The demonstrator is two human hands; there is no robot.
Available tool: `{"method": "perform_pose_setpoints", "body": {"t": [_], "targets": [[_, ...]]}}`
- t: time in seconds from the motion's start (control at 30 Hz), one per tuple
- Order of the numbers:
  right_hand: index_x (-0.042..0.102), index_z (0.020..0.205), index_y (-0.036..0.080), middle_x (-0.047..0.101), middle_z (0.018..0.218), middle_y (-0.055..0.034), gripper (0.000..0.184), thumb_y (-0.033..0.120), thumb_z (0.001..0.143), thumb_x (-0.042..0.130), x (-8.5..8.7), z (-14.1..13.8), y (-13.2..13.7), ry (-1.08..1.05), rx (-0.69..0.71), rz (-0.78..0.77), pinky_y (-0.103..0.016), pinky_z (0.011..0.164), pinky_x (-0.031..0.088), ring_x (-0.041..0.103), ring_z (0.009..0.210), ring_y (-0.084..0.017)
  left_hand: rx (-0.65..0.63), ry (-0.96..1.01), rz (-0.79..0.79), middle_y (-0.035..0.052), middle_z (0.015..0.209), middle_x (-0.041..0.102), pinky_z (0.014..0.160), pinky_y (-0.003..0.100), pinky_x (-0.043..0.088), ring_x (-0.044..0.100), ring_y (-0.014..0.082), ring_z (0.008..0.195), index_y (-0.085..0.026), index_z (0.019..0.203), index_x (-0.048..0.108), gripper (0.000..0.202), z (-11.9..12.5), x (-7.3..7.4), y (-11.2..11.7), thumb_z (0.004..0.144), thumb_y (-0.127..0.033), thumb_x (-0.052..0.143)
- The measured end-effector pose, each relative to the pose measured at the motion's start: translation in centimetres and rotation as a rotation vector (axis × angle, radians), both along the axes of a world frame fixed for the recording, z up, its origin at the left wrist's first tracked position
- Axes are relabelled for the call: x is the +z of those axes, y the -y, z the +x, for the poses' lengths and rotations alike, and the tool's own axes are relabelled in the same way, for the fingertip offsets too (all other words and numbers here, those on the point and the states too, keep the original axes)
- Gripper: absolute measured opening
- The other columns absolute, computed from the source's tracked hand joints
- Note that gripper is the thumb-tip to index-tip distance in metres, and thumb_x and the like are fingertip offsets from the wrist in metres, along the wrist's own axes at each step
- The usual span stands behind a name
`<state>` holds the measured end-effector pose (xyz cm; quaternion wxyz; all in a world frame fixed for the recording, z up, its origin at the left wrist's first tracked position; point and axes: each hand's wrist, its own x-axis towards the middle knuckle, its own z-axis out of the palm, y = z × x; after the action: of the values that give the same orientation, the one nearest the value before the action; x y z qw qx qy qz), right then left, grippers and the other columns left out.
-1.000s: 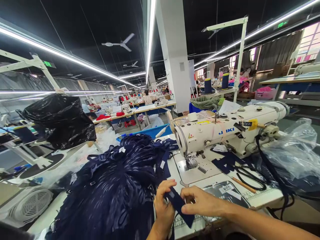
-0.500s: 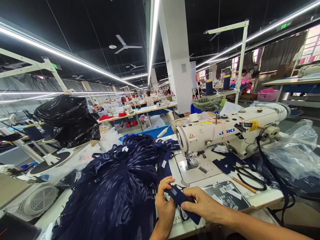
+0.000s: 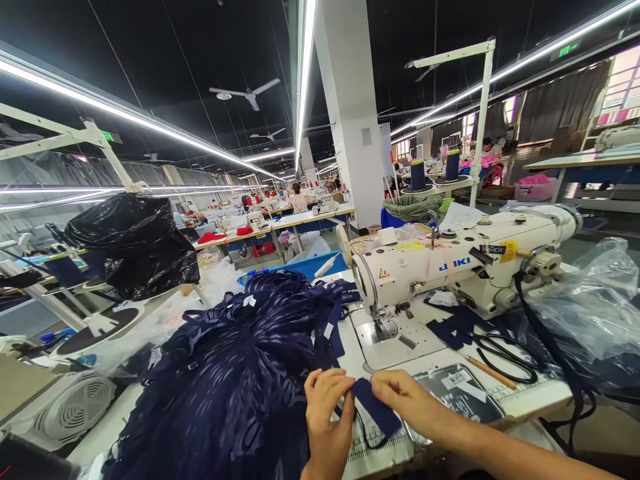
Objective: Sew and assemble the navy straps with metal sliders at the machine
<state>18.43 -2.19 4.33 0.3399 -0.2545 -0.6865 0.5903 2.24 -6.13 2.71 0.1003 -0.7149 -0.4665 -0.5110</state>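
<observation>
Between my two hands is a small navy fabric piece (image 3: 376,408), with a thin dark strap looping below it. My left hand (image 3: 327,413) pinches its left upper corner between thumb and fingers. On its upper right edge, my right hand (image 3: 407,400) is closed, with the thumb hidden from view. Both hands are over the table's front edge, just in front of the white sewing machine (image 3: 425,267). A large heap of navy straps (image 3: 240,373) lies to the left of my left hand. The machine's needle area (image 3: 381,327) has no fabric under it.
Black-handled scissors (image 3: 510,357) and an orange-brown stick (image 3: 491,372) lie right of my hands, near a clear-covered dark panel (image 3: 453,393). Plastic bags (image 3: 595,307) cover the table's right end. A black bag (image 3: 135,247) hangs over a thread stand at left.
The fabric piece has been turned so that its plain face shows. My right hand has moved up to its top edge, and my left hand has dropped slightly.
</observation>
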Motion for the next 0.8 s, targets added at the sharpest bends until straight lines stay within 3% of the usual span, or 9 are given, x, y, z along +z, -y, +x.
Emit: {"method": "perform_pose_setpoints", "body": {"t": [0.03, 0.1, 0.2, 0.33, 0.53, 0.7, 0.8], "targets": [[0.04, 0.057, 0.017, 0.032, 0.05, 0.0044, 0.046, 0.057, 0.079, 0.035, 0.2, 0.1, -0.1, 0.002, -0.034, -0.005, -0.023, 0.048, 0.026, 0.031, 0.048, -0.009, -0.011, 0.167, -0.179, 0.0018, 0.069, 0.065, 0.071, 0.032, 0.044, 0.059, 0.0178, 0.069, -0.02, 0.075, 0.065, 0.009, 0.2, 0.2, 0.0, 0.073, -0.02, 0.056], [0.043, 0.063, 0.017, 0.035, 0.052, 0.0043, 0.042, 0.056, 0.078, 0.038, 0.6, 0.2, -0.4, 0.017, -0.123, 0.002, -0.023, 0.05, 0.028, 0.032, 0.049, -0.009, -0.064, 0.527, -0.534, 0.0016, 0.058, 0.06, 0.055, 0.026, 0.042, 0.052, 0.0147, 0.055, -0.016, 0.063, 0.064, 0.022, 0.7, 0.4, 0.1, 0.072, -0.035, 0.057], [0.043, 0.067, 0.018, 0.039, 0.058, 0.0038, 0.033, 0.05, 0.072, 0.049, 0.8, 0.0, -1.0, 0.049, -0.204, 0.008, -0.023, 0.051, 0.028, 0.033, 0.053, -0.01, -0.198, 0.874, -0.795, -0.0006, 0.055, 0.053, 0.054, 0.022, 0.037, 0.044, 0.0111, 0.054, -0.014, 0.06, 0.062, 0.033, 1.4, 0.8, 0.3, 0.069, -0.045, 0.058], [0.041, 0.059, 0.017, 0.043, 0.054, 0.0029, 0.033, 0.047, 0.072, 0.049, 0.0, -0.9, -1.7, 0.079, -0.14, -0.114, -0.023, 0.047, 0.025, 0.032, 0.047, -0.008, -0.245, 1.036, -0.854, -0.0023, 0.06, 0.051, 0.063, 0.021, 0.035, 0.042, 0.0097, 0.061, -0.014, 0.064, 0.063, 0.027, 1.7, 1.2, 0.7, 0.069, -0.04, 0.061], [0.038, 0.052, 0.017, 0.034, 0.044, 0.0076, 0.034, 0.043, 0.066, 0.056, -0.9, -1.8, -2.0, -0.048, -0.085, -0.19, -0.021, 0.044, 0.02, 0.027, 0.042, -0.005, -0.268, 1.118, -0.875, -0.003, 0.056, 0.048, 0.06, 0.02, 0.033, 0.039, 0.0092, 0.058, -0.013, 0.057, 0.059, 0.028, 1.6, 1.1, 0.8, 0.065, -0.039, 0.065], [0.039, 0.053, 0.017, 0.033, 0.044, 0.0079, 0.035, 0.043, 0.067, 0.056, -0.6, -1.7, -1.8, -0.076, -0.099, -0.185, -0.021, 0.044, 0.02, 0.027, 0.043, -0.005, -0.285, 1.166, -0.875, -0.0025, 0.058, 0.05, 0.061, 0.02, 0.034, 0.041, 0.0096, 0.059, -0.014, 0.061, 0.062, 0.025, 1.9, 1.5, 1.0, 0.066, -0.039, 0.064], [0.039, 0.052, 0.017, 0.032, 0.042, 0.0079, 0.037, 0.046, 0.068, 0.056, -0.6, -1.8, -1.8, -0.078, -0.121, -0.169, -0.021, 0.044, 0.02, 0.027, 0.043, -0.005, -0.238, 1.159, -0.849, -0.0023, 0.058, 0.051, 0.058, 0.02, 0.034, 0.041, 0.0096, 0.057, -0.014, 0.063, 0.062, 0.026, 1.9, 0.9, 0.9, 0.059, -0.039, 0.069]]}}
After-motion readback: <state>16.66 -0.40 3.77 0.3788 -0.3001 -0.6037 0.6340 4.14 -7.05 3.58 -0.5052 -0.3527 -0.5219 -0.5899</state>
